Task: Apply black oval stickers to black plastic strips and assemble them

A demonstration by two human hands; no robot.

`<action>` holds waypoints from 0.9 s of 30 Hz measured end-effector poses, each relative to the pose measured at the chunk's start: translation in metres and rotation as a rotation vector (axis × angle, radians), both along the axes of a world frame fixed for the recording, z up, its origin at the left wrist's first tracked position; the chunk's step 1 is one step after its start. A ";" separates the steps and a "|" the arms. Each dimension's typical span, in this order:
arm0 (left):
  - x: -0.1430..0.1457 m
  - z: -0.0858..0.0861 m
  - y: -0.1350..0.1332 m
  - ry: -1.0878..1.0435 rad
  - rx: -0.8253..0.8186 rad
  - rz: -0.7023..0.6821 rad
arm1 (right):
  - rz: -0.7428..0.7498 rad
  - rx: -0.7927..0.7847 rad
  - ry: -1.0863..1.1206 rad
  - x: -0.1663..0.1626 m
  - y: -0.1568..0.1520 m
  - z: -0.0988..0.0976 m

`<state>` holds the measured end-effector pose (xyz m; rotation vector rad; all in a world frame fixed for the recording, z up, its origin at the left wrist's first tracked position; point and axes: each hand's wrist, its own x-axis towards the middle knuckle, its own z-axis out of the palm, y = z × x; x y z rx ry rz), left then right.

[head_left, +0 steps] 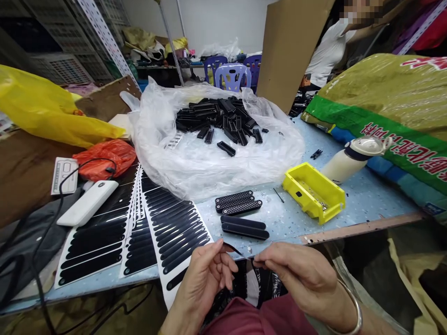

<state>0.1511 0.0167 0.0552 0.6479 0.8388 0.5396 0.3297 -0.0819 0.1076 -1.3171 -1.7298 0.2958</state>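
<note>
Just off the near edge of the blue table [366, 195], left hand [206, 277] and right hand [302, 274] pinch a thin black strip [233, 249] between them. On the table lie sticker sheets [174, 228], black grilles [237, 203], a yellow bin [326, 207]; beyond it, purple chairs [230, 74]

The black strip [233, 249] is thin, long and dark, like a skinny sticker. It is up in the air, just over the middle of the desk's near edge. It slants, its left end higher. The left grip [206, 274] pinches that end; the right grip [300, 274] pinches the lower end.
</note>
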 end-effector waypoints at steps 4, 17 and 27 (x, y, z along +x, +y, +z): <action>0.000 0.005 0.008 0.035 0.053 0.059 | 0.139 -0.025 0.060 0.002 -0.004 -0.004; 0.007 0.009 0.009 0.093 0.273 0.147 | -0.080 0.075 -0.178 -0.008 0.034 -0.035; 0.001 0.003 0.004 0.079 0.240 0.065 | -0.084 0.008 -0.229 -0.012 0.030 -0.049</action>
